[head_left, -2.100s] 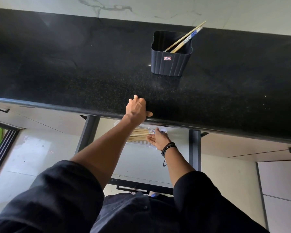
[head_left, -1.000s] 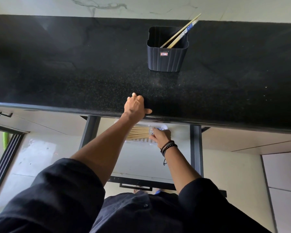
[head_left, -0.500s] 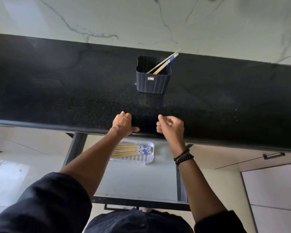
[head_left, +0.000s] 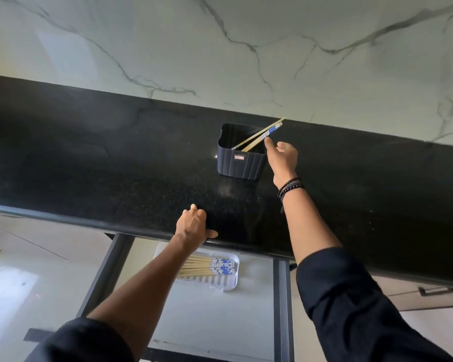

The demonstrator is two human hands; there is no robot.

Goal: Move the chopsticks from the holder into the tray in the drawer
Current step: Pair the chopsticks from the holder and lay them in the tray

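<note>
The right grip [head_left: 283,158] is open and holds nothing. Its forefinger points forward and its tip reaches the blue-patterned ends of the two chopsticks [head_left: 256,138]; whether it touches them or stops just short cannot be told. The thumb stands apart to the right. Dark beaded bracelets [head_left: 289,188] circle that wrist, and a black sleeve [head_left: 351,296] covers the arm above the elbow.

The two chopsticks lean in the dark ribbed holder [head_left: 239,163], their plain tips down inside it and their patterned ends slanting out over its far right corner. The holder stands upright on the black speckled table [head_left: 89,165], near the back, where a white veined marble wall [head_left: 220,48] rises.

The left grip [head_left: 194,226] rests on the front edge of the table, well apart from the holder. It holds nothing, with its fingers loosely bent and its thumb stretched out to the right along the edge.

Below that edge the drawer [head_left: 220,309] stands pulled out. A white slotted tray [head_left: 230,283] lies at its back, partly under the table, and in it lies a bundle of chopsticks [head_left: 207,266], side by side, with the patterned ends to the right. The left forearm hides the bundle's left part.
</note>
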